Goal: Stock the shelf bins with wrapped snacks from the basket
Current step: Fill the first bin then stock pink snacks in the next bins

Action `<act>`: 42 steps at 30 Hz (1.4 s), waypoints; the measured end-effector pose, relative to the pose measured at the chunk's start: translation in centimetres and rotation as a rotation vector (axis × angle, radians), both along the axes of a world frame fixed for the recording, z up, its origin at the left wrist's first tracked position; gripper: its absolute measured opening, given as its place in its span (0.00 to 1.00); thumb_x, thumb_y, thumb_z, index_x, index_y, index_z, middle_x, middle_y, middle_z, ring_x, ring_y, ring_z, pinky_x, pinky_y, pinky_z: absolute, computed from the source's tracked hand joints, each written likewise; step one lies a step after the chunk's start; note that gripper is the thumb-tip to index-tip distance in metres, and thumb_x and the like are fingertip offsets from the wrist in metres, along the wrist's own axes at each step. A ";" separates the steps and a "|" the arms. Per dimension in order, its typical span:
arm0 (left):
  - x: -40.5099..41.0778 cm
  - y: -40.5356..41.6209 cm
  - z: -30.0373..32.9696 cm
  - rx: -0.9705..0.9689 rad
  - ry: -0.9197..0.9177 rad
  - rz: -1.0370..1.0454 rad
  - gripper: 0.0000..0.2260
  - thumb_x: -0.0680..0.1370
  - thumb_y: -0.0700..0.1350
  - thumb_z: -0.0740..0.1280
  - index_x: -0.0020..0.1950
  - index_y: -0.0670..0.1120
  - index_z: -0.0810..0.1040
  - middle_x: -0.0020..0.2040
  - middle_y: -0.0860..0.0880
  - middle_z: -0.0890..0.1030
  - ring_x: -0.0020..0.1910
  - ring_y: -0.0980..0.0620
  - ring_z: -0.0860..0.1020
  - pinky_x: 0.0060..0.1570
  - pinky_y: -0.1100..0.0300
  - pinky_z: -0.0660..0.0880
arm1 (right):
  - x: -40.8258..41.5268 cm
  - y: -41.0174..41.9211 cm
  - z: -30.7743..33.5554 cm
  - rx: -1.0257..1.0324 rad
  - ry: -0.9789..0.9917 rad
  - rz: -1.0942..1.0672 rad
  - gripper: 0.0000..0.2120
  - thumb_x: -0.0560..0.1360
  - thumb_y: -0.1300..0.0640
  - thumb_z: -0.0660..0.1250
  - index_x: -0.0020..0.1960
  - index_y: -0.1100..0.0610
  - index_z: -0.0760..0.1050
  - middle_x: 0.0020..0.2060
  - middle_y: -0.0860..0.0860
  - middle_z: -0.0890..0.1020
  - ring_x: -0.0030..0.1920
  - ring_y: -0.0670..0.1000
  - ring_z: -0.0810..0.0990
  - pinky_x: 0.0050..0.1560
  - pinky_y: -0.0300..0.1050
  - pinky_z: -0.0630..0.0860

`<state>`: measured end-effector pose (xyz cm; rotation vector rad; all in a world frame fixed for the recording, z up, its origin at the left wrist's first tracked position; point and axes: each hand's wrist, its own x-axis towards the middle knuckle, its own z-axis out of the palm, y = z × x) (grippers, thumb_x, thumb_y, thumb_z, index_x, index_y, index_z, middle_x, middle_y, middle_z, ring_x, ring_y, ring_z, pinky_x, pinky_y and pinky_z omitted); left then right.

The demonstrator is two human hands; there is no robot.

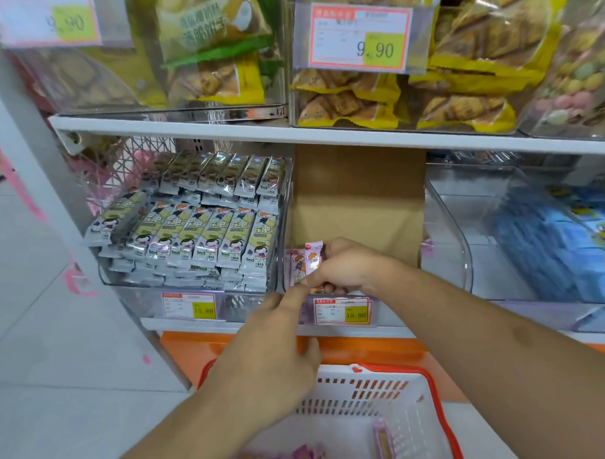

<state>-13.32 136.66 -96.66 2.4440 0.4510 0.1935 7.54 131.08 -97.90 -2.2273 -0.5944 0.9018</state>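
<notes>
Pink snack packs (307, 263): right hand (343, 265) grips them upright in middle bin (283, 230)'s near-left corner for neat rows; left hand (281, 336), apparently empty, fingertips steadying them.

Single head view, close, looking forward-down at shelf bins (287, 230) and basket (433, 382).

Bright, even overhead illumination with soft, weak shadows; white specular glare on the clear bin (286, 209) walls and on the foil wrappers of the packed snack bars (205, 229); the upper-left price tag (47, 22) is washed out and blurred; wide-angle distortion bends the shelf edge (325, 134) and the upright post (28, 170) toward the frame margins; central region moderately sharp; blue packets (562, 241) at right and corners soft; the forearms at the lower edge appear stretched.
</notes>
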 end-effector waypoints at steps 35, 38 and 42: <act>-0.2 0.1 -0.5 0.004 0.007 0.006 0.32 0.81 0.50 0.65 0.80 0.64 0.54 0.70 0.56 0.70 0.61 0.56 0.78 0.59 0.53 0.79 | -0.5 -0.1 1.4 0.002 -0.196 -0.156 0.09 0.71 0.57 0.82 0.42 0.58 0.83 0.31 0.53 0.86 0.34 0.53 0.88 0.46 0.54 0.87; -0.3 0.2 -0.5 0.000 -0.002 -0.001 0.32 0.81 0.50 0.65 0.81 0.64 0.54 0.70 0.56 0.70 0.60 0.57 0.78 0.58 0.54 0.79 | -0.5 -0.4 1.6 -0.019 -0.183 -0.148 0.10 0.72 0.56 0.81 0.43 0.59 0.82 0.31 0.55 0.86 0.34 0.53 0.88 0.48 0.53 0.87; -0.6 0.4 -0.5 0.006 0.010 -0.003 0.33 0.81 0.50 0.65 0.82 0.64 0.53 0.70 0.55 0.70 0.60 0.56 0.78 0.59 0.58 0.78 | -0.8 -1.4 2.3 -0.044 -0.203 -0.136 0.14 0.71 0.52 0.82 0.43 0.61 0.82 0.32 0.56 0.87 0.35 0.53 0.88 0.49 0.53 0.87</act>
